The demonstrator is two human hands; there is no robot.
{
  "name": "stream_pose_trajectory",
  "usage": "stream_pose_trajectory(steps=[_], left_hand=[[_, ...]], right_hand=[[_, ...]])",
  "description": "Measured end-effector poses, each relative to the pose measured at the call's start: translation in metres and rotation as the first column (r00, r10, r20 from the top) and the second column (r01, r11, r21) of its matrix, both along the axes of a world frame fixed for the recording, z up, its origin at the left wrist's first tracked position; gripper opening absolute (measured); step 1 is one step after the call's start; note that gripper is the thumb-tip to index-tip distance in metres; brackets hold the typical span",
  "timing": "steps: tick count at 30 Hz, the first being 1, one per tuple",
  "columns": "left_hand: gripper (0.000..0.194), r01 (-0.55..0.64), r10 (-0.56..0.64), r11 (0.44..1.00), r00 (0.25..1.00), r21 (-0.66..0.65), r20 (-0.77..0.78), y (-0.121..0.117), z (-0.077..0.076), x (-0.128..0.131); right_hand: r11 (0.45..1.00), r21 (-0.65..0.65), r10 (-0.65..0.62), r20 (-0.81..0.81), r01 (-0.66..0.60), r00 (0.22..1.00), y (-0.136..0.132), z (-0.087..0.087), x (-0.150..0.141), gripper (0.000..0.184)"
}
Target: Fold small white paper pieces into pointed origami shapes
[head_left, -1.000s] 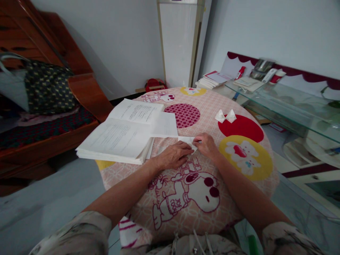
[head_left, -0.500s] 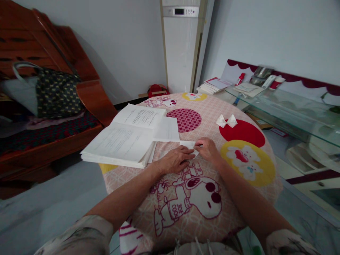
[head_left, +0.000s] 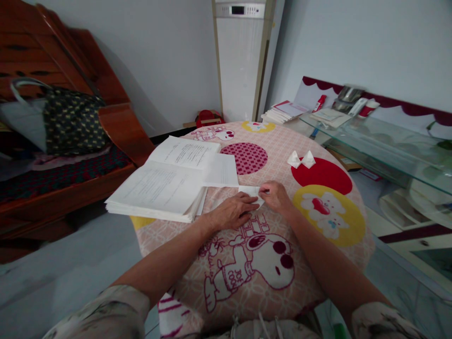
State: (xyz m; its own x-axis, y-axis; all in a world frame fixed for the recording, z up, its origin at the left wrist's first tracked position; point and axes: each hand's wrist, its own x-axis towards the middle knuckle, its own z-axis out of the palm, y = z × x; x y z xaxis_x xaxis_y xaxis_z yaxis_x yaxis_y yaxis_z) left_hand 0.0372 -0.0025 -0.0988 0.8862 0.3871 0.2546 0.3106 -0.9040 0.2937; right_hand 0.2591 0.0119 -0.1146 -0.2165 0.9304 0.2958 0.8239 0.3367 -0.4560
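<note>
A small white folded paper (head_left: 250,190) lies on a round table with a pink cartoon cloth (head_left: 268,263). My left hand (head_left: 233,212) rests palm down on the paper's near edge, fingers curled and pressed against it. My right hand (head_left: 277,196) pinches the paper's right end between thumb and fingers. Most of the paper is hidden under both hands. Two small folded white paper shapes (head_left: 301,159) sit apart on the cloth, farther right.
A thick open stack of printed sheets (head_left: 165,181) lies on the table's left side. A glass shelf unit (head_left: 388,146) with books and bottles stands at right. A wooden bench with a patterned bag (head_left: 70,120) is at left, a white standing unit (head_left: 240,56) behind.
Both hands stay on the small paper with barely any shift. The camera view has moved slightly.
</note>
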Motion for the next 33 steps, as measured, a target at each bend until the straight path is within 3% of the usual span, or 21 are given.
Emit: stream_pose_trajectory(steps=[8, 15, 17, 20, 23, 28, 33], left_hand=[[0.038, -0.002, 0.003, 0.999, 1.0, -0.039, 0.015, 0.001, 0.001, 0.0], [0.041, -0.012, 0.011, 0.999, 1.0, -0.049, -0.012, 0.002, 0.001, 0.001], [0.041, -0.012, 0.011, 0.999, 1.0, -0.049, -0.019, 0.002, 0.001, 0.001], [0.041, -0.019, 0.018, 0.999, 1.0, -0.048, -0.022, 0.001, 0.003, 0.002], [0.041, -0.022, 0.021, 0.999, 1.0, -0.045, -0.019, 0.001, 0.003, 0.002], [0.039, -0.013, 0.013, 0.999, 1.0, -0.039, -0.018, 0.002, 0.002, 0.004], [0.036, -0.021, 0.02, 1.0, 0.999, -0.014, -0.034, 0.002, 0.002, 0.004]], right_hand=[[1.0, -0.007, -0.005, -0.009, 0.005, 1.0, -0.001, 0.001, -0.003, 0.013], [0.995, 0.042, -0.076, -0.255, 0.089, 0.964, -0.007, 0.021, 0.011, 0.016], [0.997, -0.029, -0.073, -0.283, 0.068, 0.956, -0.013, 0.026, 0.012, 0.016], [0.979, -0.203, -0.051, -0.146, 0.021, 0.988, -0.02, 0.029, 0.006, 0.013], [0.953, -0.298, -0.052, 0.011, 0.052, 0.999, -0.023, 0.03, 0.0, 0.011], [0.94, -0.328, -0.059, 0.106, 0.091, 0.993, -0.023, 0.035, -0.004, 0.019], [0.917, -0.34, -0.167, 0.144, 0.208, 0.975, -0.023, 0.04, -0.003, 0.013]])
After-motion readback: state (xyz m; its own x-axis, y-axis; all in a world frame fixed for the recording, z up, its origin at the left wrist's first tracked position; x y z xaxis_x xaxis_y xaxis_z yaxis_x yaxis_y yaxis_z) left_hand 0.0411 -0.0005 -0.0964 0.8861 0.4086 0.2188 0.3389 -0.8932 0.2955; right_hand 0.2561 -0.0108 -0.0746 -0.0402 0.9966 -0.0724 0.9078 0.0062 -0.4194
